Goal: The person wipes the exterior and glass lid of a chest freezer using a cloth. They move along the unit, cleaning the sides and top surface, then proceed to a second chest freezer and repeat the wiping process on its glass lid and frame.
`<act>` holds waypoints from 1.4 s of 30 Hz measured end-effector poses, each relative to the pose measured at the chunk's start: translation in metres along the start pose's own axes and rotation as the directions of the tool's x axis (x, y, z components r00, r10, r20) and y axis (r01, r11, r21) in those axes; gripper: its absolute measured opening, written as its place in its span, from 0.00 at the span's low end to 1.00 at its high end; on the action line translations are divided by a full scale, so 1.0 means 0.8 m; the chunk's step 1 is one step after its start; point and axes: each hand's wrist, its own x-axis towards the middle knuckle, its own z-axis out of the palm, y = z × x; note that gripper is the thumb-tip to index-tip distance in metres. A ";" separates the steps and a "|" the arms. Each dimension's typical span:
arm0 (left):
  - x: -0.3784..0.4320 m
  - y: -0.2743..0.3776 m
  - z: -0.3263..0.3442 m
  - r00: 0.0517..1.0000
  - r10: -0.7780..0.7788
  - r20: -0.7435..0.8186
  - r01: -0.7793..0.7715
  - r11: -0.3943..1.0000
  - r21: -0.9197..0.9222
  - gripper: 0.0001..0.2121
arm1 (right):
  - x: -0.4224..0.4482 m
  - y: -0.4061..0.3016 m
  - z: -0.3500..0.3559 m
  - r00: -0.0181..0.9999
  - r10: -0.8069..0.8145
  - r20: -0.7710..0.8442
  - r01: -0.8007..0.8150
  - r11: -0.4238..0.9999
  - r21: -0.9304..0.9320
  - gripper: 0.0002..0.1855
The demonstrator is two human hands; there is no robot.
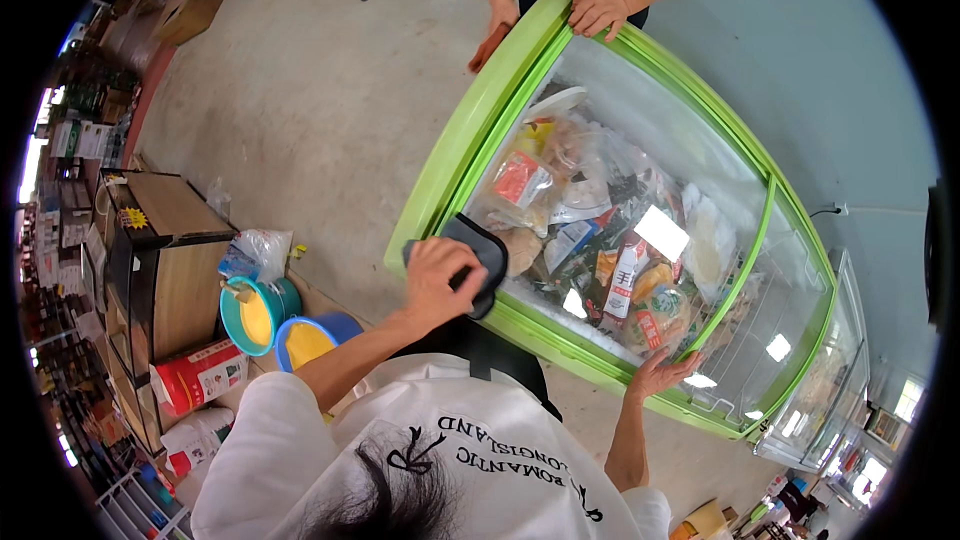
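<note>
A green-framed chest freezer [424, 187] with glass lids stands before me. Frosted bags and packs of frozen food [577, 202] show through the glass. At its near left corner my left hand [448, 279] grips a black plastic piece [487, 255] with rounded corners, whose exact kind is unclear. My right hand [664, 375] holds nothing and has its fingers apart. It touches the near green rim, beside the curved green edge [750, 270] of a glass lid.
Across the freezer, another person's hand [600, 13] rests on the rim; their other hand [491, 45] is beside the end. A teal bucket [292, 300] and a blue bucket [345, 324] stand left, near a wood-panelled cabinet [191, 270]. Another glass-topped freezer [825, 382] is at right.
</note>
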 end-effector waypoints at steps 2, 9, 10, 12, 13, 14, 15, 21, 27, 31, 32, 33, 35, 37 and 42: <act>-0.005 -0.018 -0.002 0.983 -0.151 -0.103 0.158 0.986 0.060 0.10 | 0.002 -0.002 0.000 1.000 -0.006 -0.009 0.006 1.000 0.009 0.33; -0.006 -0.068 0.008 0.956 -0.272 -0.107 0.286 0.946 0.150 0.11 | 0.000 0.002 0.002 1.000 -0.015 0.000 0.015 1.000 -0.008 0.34; -0.008 -0.077 0.012 0.951 -0.294 -0.097 0.302 0.950 0.077 0.09 | 0.001 0.002 0.001 1.000 -0.016 -0.002 0.016 1.000 -0.011 0.34; 0.003 -0.065 0.004 0.936 -0.334 -0.106 0.330 0.942 -0.060 0.06 | 0.002 0.000 0.000 1.000 -0.008 -0.002 0.008 1.000 -0.002 0.34; 0.005 -0.055 -0.003 0.926 -0.357 -0.124 0.342 0.931 -0.127 0.05 | 0.002 0.000 -0.001 1.000 -0.001 -0.001 0.002 1.000 0.008 0.34; 0.012 -0.036 -0.017 0.914 -0.382 -0.137 0.354 0.916 -0.191 0.04 | 0.001 -0.001 -0.002 1.000 0.007 0.003 -0.007 1.000 0.018 0.34; 0.018 -0.017 -0.029 0.944 -0.291 -0.156 0.256 0.944 -0.210 0.04 | 0.001 -0.002 -0.003 1.000 0.021 -0.007 -0.020 0.997 0.080 0.34; 0.047 0.083 -0.066 0.992 0.093 -0.089 -0.119 0.926 -0.359 0.05 | 0.014 -0.092 -0.021 0.985 0.162 0.063 -0.173 0.875 0.453 0.27; 0.065 0.138 -0.028 0.963 0.269 0.014 -0.179 0.678 -0.713 0.05 | 0.036 -0.304 -0.065 0.862 -0.296 0.412 -0.343 0.258 0.903 0.34; 0.061 0.120 -0.025 0.982 0.165 0.094 -0.018 0.576 -0.818 0.06 | 0.045 -0.324 -0.067 0.909 -0.102 0.404 -0.360 0.292 0.886 0.10; 0.062 0.104 -0.025 0.991 0.060 0.121 0.055 0.639 -0.767 0.06 | 0.046 -0.321 -0.067 0.879 -0.005 0.478 -0.466 0.212 0.859 0.08; 0.064 0.085 -0.027 0.988 -0.047 0.144 0.136 0.691 -0.710 0.06 | 0.046 -0.323 -0.071 0.829 0.090 0.551 -0.559 0.120 0.821 0.07; 0.067 0.032 -0.029 0.979 -0.189 0.077 0.199 0.796 -0.572 0.07 | 0.047 -0.337 -0.078 0.775 0.249 0.581 -0.612 0.067 0.788 0.07; 0.065 -0.040 -0.028 0.965 -0.260 -0.045 0.215 0.873 -0.437 0.09 | 0.045 -0.358 -0.089 0.733 0.233 0.639 -0.645 -0.059 0.762 0.13; 0.094 -0.139 -0.016 0.861 -0.508 -0.029 0.473 0.820 -0.324 0.13 | 0.002 -0.415 -0.081 0.607 0.201 0.769 -0.744 -0.196 0.639 0.14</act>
